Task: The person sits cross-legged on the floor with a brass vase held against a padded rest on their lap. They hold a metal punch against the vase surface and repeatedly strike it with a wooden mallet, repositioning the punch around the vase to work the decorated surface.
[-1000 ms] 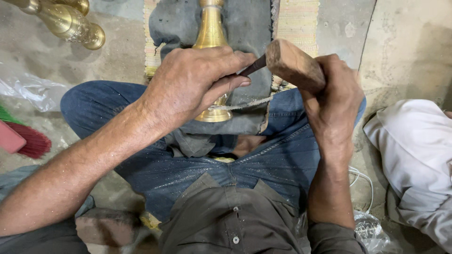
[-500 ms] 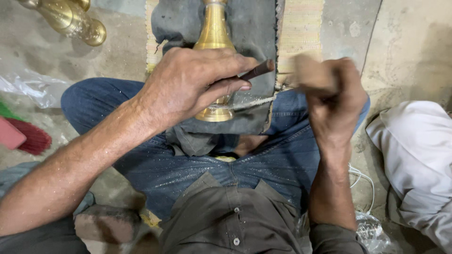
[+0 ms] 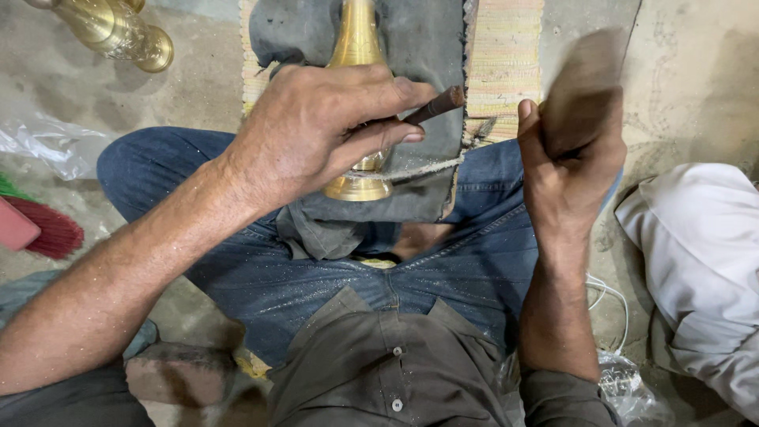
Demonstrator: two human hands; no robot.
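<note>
In the head view, the left hand pinched a thin rust-brown chisel over a brass vase that lay on a dark grey cloth across the person's jeans-clad lap. The right hand was clenched around a motion-blurred wooden mallet, raised well apart from the chisel's end. A second brass piece lay on the floor.

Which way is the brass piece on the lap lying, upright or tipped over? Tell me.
Tipped over. The brass piece lies lengthwise on the grey cloth, its flared base facing the person, under the left hand.
</note>
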